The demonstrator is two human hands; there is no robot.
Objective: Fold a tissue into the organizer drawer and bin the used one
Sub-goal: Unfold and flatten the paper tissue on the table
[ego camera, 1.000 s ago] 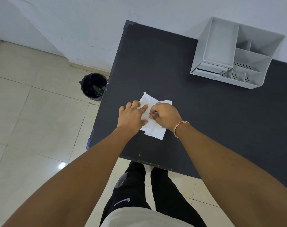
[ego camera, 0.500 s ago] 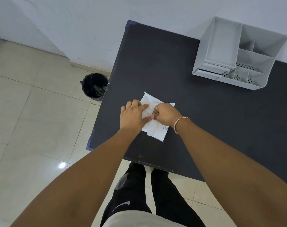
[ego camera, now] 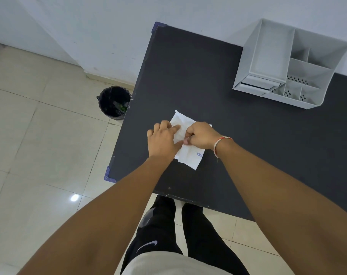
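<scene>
A white tissue (ego camera: 188, 157) with small blue print lies partly folded on the black table (ego camera: 218, 92), near its left front part. My left hand (ego camera: 162, 139) rests on the tissue's left side, fingers pressing the paper flat. My right hand (ego camera: 201, 136) is on the tissue's right side, its fingers curled and pinching a fold of the paper. The grey organizer (ego camera: 287, 64) with several compartments and a small drawer at its front stands at the back right of the table. A black bin (ego camera: 114, 103) stands on the floor left of the table.
A white wall runs behind the table. The table's left edge and front edge are close to my hands. Beige floor tiles (ego camera: 39, 145) spread to the left. My legs in black trousers stand under the table's front edge.
My hands have stayed on the tissue and shifted only slightly. More of the tissue's lower right corner with the blue print shows now.
</scene>
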